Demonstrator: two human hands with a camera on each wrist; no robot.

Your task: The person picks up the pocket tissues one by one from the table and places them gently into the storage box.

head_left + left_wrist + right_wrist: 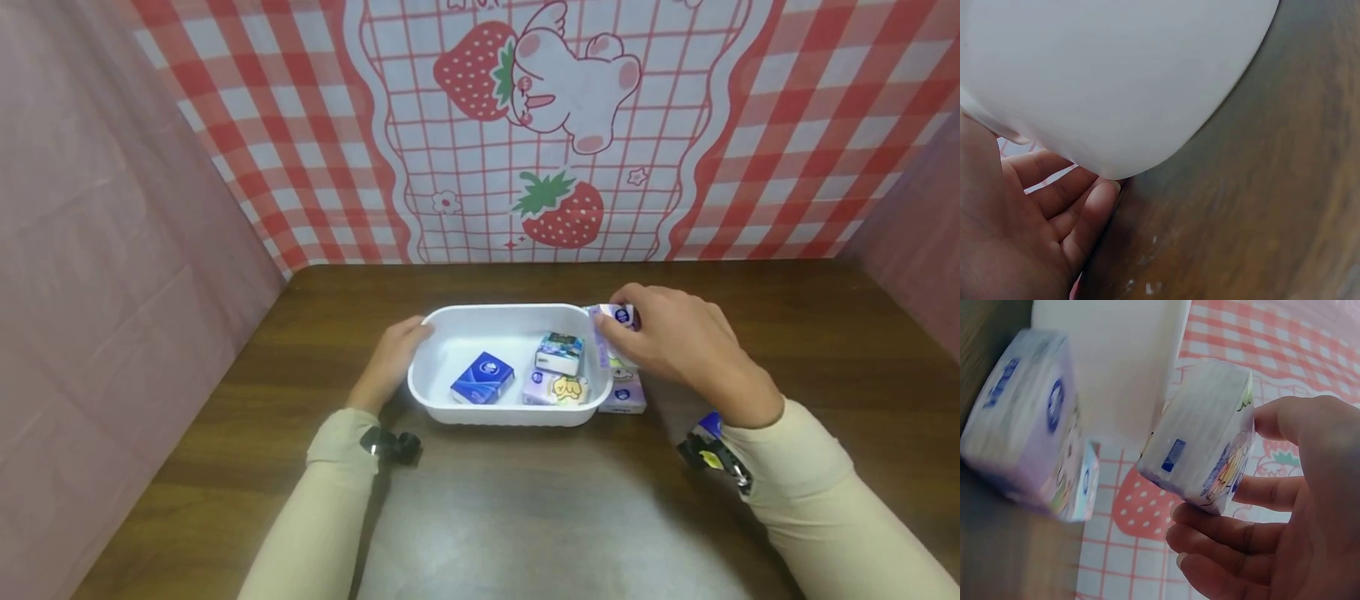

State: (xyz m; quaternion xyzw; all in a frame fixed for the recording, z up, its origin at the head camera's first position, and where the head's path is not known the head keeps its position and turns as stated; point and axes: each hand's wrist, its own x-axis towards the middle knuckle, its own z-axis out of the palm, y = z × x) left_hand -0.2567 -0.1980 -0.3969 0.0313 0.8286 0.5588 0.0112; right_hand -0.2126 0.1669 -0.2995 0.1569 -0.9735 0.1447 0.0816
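Note:
A white plastic tub (510,416) stands on the wooden table. My left hand (393,360) holds its left end, thumb at the rim and fingers along the outer wall (1104,81). In my right hand (667,337) is a purple tissue pack (1200,434), pinched between thumb and fingers just beside the tub's right end and raised off the table. Inside the tub lie a dark blue tissue pack (483,379), a purple pack with a yellow cartoon (557,389), and a blue-green patterned pack (560,353) partly against it.
Another purple tissue pack (624,397) lies on the table (480,508) right of the tub, with a further pack (1088,481) partly hidden behind it. A red-checked strawberry cloth (300,125) hangs at the back, and a pink curtain (112,250) at the left.

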